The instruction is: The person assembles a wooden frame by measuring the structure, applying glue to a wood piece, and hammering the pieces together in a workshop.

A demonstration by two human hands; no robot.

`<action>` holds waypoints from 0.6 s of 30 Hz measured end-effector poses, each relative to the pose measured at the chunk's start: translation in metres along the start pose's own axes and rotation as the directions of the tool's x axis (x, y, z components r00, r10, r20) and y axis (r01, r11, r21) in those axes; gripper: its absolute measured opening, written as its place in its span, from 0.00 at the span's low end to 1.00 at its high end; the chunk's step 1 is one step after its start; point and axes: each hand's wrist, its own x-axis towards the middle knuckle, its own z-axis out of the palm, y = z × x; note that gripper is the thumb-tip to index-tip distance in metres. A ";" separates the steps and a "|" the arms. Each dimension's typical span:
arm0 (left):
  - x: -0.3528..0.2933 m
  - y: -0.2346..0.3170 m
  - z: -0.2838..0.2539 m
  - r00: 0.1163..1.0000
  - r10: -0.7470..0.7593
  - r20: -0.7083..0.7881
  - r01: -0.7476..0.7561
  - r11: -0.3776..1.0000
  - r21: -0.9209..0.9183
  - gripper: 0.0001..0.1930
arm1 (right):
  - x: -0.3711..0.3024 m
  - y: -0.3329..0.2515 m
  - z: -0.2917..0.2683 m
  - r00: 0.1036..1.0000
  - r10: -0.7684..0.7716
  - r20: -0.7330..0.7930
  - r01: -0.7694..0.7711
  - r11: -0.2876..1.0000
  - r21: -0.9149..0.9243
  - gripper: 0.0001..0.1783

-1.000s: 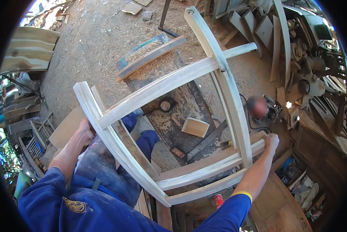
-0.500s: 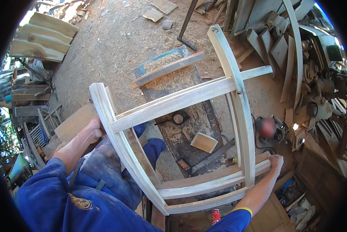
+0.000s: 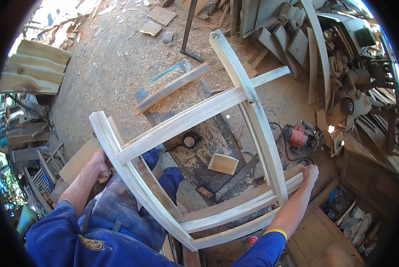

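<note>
A pale wooden frame (image 3: 181, 123), made of curved legs joined by rails, spans the middle of the view. It looks like an unfinished piece of furniture. On its right, my right hand (image 3: 310, 174) is closed round the end of a lower curved rail (image 3: 235, 214) that sticks out past the right leg (image 3: 262, 129). At the other side my left hand (image 3: 102, 163) is closed beside the left leg (image 3: 135, 178); its fingers are curled and partly hidden, so what they grip does not show. The upper rail's far end pokes out beyond the right leg.
Below the frame lies a dusty workbench (image 3: 181, 171) with a small wooden block (image 3: 223, 163) and a black round thing (image 3: 190, 140). A red corded power tool (image 3: 298, 136) sits right of it. Boards and scrap wood (image 3: 292, 42) crowd the right; wavy planks (image 3: 37, 66) lie left.
The whole view has shifted, so the bench and floor sit further left. The frame and both my hands keep about the same places relative to each other.
</note>
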 end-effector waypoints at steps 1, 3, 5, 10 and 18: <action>-0.001 -0.002 -0.001 0.998 0.035 0.059 -0.038 0.998 0.051 0.18 | -0.001 -0.002 0.000 0.998 0.039 -0.041 -0.041 0.998 -0.051 0.18; -0.011 -0.007 0.000 0.985 0.160 -0.060 -0.143 0.966 0.213 0.17 | 0.000 -0.006 -0.001 1.000 0.027 0.002 -0.027 0.996 -0.089 0.18; -0.031 -0.014 0.002 0.911 0.372 0.180 -0.410 0.760 0.505 0.17 | 0.002 -0.009 -0.001 0.996 0.082 -0.030 -0.085 0.989 -0.118 0.18; -0.064 0.000 0.015 0.567 0.460 0.684 -0.806 0.139 0.575 0.24 | 0.007 -0.010 0.003 0.981 0.184 -0.057 -0.187 0.980 -0.070 0.17; -0.028 0.019 0.000 0.565 0.245 0.788 -0.732 -0.290 0.616 0.29 | -0.001 -0.013 -0.001 0.990 0.142 -0.027 -0.143 0.988 -0.062 0.17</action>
